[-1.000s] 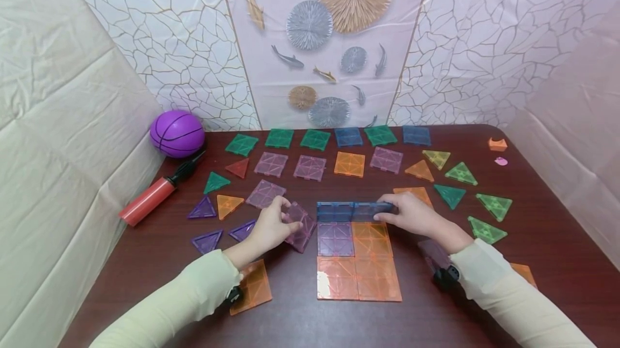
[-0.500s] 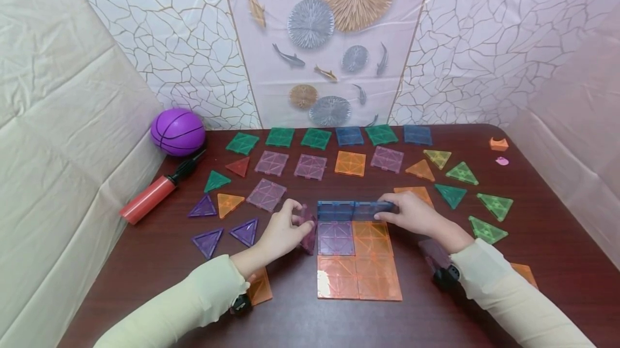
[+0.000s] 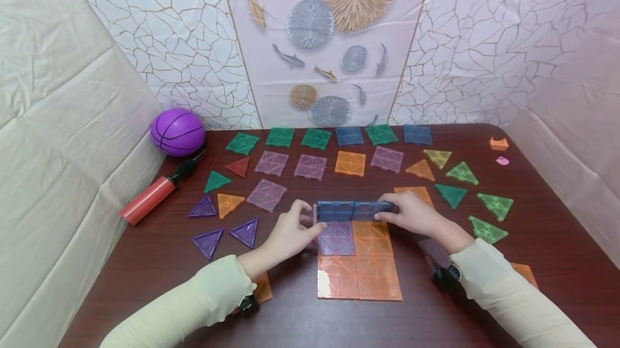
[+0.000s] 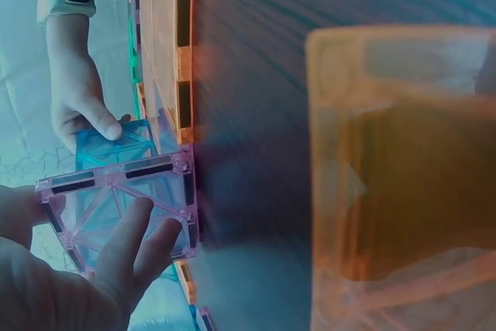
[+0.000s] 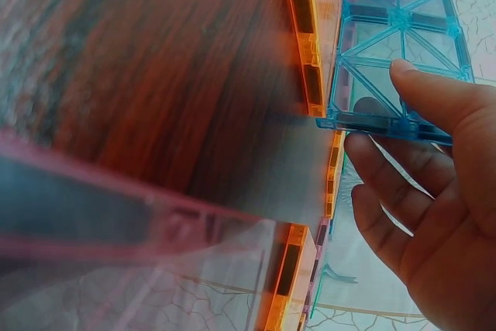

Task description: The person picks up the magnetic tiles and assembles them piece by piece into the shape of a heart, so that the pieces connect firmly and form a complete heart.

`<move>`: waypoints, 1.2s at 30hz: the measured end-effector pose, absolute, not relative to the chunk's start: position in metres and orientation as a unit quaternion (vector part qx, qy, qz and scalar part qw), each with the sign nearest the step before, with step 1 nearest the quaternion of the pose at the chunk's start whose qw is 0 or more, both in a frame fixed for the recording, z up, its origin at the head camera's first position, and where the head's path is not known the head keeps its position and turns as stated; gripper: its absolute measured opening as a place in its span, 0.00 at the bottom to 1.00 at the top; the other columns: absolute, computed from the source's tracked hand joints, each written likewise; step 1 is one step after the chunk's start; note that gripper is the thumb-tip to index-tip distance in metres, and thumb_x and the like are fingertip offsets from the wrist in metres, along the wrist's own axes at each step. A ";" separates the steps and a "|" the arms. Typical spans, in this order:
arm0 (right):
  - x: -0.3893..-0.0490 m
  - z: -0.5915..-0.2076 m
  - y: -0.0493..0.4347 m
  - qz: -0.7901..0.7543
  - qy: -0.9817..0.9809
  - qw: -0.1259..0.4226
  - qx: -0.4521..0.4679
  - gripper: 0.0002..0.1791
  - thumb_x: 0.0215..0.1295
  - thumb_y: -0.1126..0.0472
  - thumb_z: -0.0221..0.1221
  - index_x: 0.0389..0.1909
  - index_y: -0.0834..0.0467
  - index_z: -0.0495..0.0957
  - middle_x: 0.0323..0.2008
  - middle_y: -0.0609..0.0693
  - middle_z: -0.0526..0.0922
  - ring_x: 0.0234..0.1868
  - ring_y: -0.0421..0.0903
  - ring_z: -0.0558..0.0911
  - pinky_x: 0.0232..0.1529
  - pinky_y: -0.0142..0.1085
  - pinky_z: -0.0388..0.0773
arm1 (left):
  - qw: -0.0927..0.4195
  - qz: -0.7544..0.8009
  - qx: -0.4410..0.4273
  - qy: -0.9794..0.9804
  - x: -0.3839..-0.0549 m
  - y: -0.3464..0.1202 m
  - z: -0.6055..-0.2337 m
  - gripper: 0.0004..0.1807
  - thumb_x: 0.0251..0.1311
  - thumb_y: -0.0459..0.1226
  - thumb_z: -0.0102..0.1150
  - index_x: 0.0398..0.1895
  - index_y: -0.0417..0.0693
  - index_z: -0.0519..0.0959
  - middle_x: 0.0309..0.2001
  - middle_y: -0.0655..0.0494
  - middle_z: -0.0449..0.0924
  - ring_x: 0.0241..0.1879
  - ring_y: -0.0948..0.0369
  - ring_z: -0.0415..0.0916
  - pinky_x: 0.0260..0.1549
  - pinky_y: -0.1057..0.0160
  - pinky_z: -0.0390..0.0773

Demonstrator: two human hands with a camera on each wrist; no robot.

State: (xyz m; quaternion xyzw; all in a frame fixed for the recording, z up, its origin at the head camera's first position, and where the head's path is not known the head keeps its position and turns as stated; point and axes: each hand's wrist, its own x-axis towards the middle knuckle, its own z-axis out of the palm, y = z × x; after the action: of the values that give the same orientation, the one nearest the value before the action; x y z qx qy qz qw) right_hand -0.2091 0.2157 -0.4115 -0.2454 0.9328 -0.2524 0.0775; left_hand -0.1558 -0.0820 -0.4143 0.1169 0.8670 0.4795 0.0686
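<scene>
Fingers (image 4: pixel 130 234) clamped: my left hand (image 3: pixel 290 232) on pink tile (image 4: pixel 102 199), right hand (image 3: pixel 411 212) on blue tile (image 3: pixel 365 211). Likely corner joining; needs flush edges.

Clear plastics, wood grain, cloth

Blue tiles (image 3: pixel 336 211): translucent plastic, glossy, ribbed. Pink tile (image 4: pixel 163 191): clear tinted plastic, shiny. Orange tiles (image 3: pixel 379 278): see-through plastic, smooth, reflective. Table (image 3: pixel 300 324): dark wood grain, polished look. Ball (image 3: pixel 177 132): smooth, soft sheen. Pump (image 3: pixel 149 199): plastic, low gloss. Sleeves (image 3: pixel 181 302): matt cloth. Side drapes (image 3: pixel 58 138): creased cloth.

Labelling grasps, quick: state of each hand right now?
Left hand: holding a translucent pink-purple square plastic tile upright.
Right hand: holding a translucent blue square plastic tile upright.
</scene>
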 end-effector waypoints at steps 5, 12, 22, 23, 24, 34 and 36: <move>-0.209 -0.411 0.216 -0.250 0.933 0.074 -0.247 0.18 0.61 0.53 0.65 0.46 0.61 0.80 0.34 0.48 0.86 0.30 0.37 0.80 0.36 0.41 0.80 | 0.067 0.468 0.121 0.873 -0.155 -0.081 -0.412 0.21 0.59 0.45 0.64 0.46 0.45 0.68 0.40 0.43 0.84 0.28 0.62 0.80 0.29 0.62 0.78; -0.208 -0.411 0.216 -0.251 0.934 0.075 -0.244 0.17 0.61 0.53 0.65 0.45 0.60 0.80 0.32 0.46 0.85 0.28 0.37 0.79 0.34 0.39 0.80 | 0.082 0.475 0.113 0.869 -0.156 -0.082 -0.413 0.24 0.59 0.48 0.63 0.51 0.44 0.68 0.45 0.42 0.82 0.32 0.61 0.81 0.33 0.59 0.79; -0.208 -0.411 0.216 -0.254 0.934 0.075 -0.241 0.17 0.61 0.54 0.65 0.46 0.60 0.80 0.33 0.46 0.85 0.31 0.39 0.81 0.38 0.43 0.81 | 0.140 0.542 0.103 0.822 -0.161 -0.083 -0.421 0.34 0.66 0.49 0.56 0.71 0.43 0.61 0.59 0.38 0.74 0.40 0.53 0.84 0.35 0.57 0.83; -0.208 -0.411 0.215 -0.252 0.934 0.074 -0.242 0.17 0.61 0.54 0.65 0.46 0.60 0.81 0.34 0.47 0.86 0.32 0.40 0.82 0.39 0.43 0.81 | 0.147 0.551 0.102 0.815 -0.161 -0.083 -0.422 0.35 0.67 0.48 0.55 0.71 0.43 0.60 0.60 0.37 0.73 0.41 0.52 0.83 0.35 0.56 0.84; -0.208 -0.411 0.215 -0.250 0.935 0.075 -0.241 0.17 0.61 0.54 0.65 0.46 0.60 0.81 0.34 0.47 0.86 0.33 0.41 0.82 0.39 0.44 0.81 | 0.154 0.563 0.101 0.806 -0.162 -0.083 -0.422 0.35 0.67 0.48 0.55 0.72 0.42 0.60 0.61 0.37 0.72 0.42 0.50 0.83 0.34 0.55 0.84; -0.219 -0.410 0.205 -0.238 0.936 0.065 -0.253 0.18 0.61 0.54 0.65 0.47 0.61 0.81 0.35 0.47 0.86 0.34 0.41 0.82 0.40 0.44 0.81 | 0.162 0.577 0.073 0.797 -0.172 -0.090 -0.418 0.35 0.67 0.46 0.55 0.73 0.44 0.59 0.67 0.36 0.63 0.41 0.48 0.84 0.38 0.53 0.83; -0.224 -0.409 0.201 -0.242 0.933 0.063 -0.258 0.17 0.61 0.55 0.65 0.47 0.61 0.81 0.36 0.49 0.86 0.36 0.43 0.83 0.42 0.45 0.81 | 0.160 0.579 0.064 0.797 -0.175 -0.092 -0.417 0.35 0.67 0.46 0.56 0.73 0.45 0.59 0.67 0.36 0.64 0.42 0.48 0.84 0.39 0.52 0.82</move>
State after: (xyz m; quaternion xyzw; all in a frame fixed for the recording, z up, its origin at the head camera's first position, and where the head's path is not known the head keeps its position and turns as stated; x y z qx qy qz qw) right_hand -0.2235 0.2007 -0.4089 -0.2576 0.9333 -0.2421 0.0628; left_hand -0.1755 -0.0920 -0.4170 0.0639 0.7966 0.5793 0.1605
